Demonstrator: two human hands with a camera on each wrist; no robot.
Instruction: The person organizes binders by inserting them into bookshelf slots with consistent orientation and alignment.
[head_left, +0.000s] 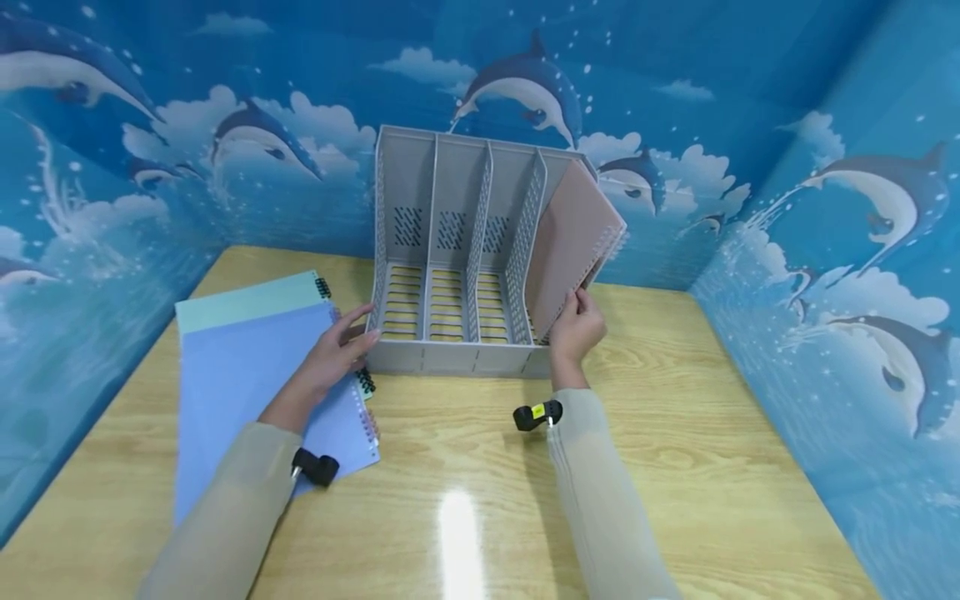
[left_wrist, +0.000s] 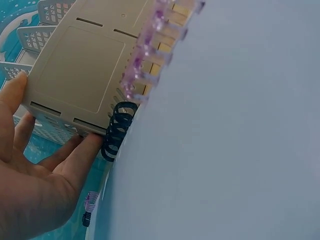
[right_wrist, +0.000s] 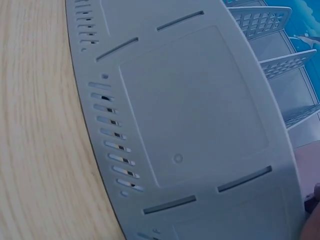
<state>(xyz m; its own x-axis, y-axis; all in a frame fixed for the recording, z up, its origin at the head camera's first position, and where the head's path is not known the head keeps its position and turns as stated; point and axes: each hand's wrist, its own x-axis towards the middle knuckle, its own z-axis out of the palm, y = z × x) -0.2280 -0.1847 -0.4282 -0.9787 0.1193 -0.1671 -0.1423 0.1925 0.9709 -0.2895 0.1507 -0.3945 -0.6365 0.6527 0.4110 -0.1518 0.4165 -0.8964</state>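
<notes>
A grey file organizer (head_left: 498, 360) with upright dividers stands at the back of the table. In its rightmost compartment a pink spiral notebook (head_left: 566, 242) leans to the right, coil edge outward. My right hand (head_left: 577, 329) pinches the notebook's lower front edge; in the right wrist view only a bit of that hand (right_wrist: 312, 217) shows at the edge. My left hand (head_left: 333, 354) holds the organizer's front left corner. In the left wrist view, that hand (left_wrist: 45, 180) has its thumb on the front wall's upper edge and its fingers against the side.
Left of the organizer lies a stack of spiral notebooks, a blue one (head_left: 255, 383) over a light green one (head_left: 251, 300). Its coils reach close to the organizer's left side. Dolphin-printed curtains (head_left: 847, 250) enclose the wooden table (head_left: 675, 467) at the back and sides.
</notes>
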